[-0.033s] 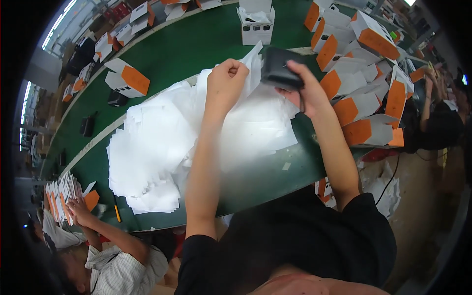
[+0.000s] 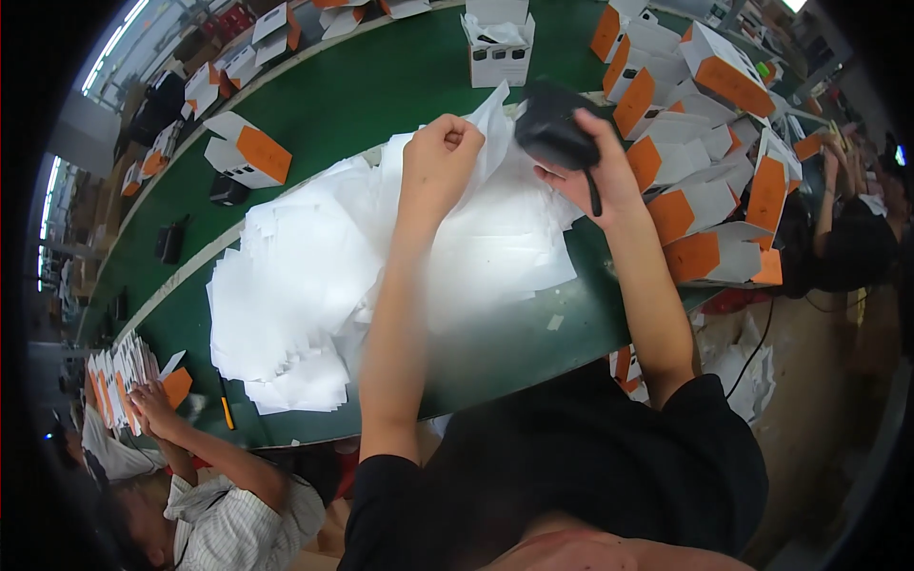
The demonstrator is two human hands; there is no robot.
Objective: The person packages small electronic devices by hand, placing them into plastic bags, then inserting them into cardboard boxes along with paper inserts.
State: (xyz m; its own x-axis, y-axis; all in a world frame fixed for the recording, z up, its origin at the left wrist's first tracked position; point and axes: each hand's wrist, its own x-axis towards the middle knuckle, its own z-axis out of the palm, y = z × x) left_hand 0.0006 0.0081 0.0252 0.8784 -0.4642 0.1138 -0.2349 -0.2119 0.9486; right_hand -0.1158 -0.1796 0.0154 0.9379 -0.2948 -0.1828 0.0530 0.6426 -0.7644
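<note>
My left hand (image 2: pixel 443 167) is closed in a pinch on a thin white paper sheet (image 2: pixel 491 128), whose raised corner stands up beside the fingers. Loose stacks of white paper sheets (image 2: pixel 300 271) spread beneath and to the left of it. In my right hand (image 2: pixel 609 181) is a black, rounded, boxy device (image 2: pixel 555 128) with a short dark strap (image 2: pixel 595 193) hanging from it. Motion blurs the device, so its details cannot be made out. It is held above the right part of the paper, near the raised sheet.
Several open white-and-orange cartons (image 2: pixel 700 157) crowd the right side of the green table (image 2: pixel 371 90). An open white box (image 2: pixel 500 62) stands at the far edge. At left are another carton (image 2: pixel 249 152), black devices (image 2: pixel 171 241) and a co-worker's hands (image 2: pixel 152 404) at a carton stack.
The black device has tilted and shifted slightly right in my right hand, and its strap now shows hanging lower. My left hand has hardly moved.
</note>
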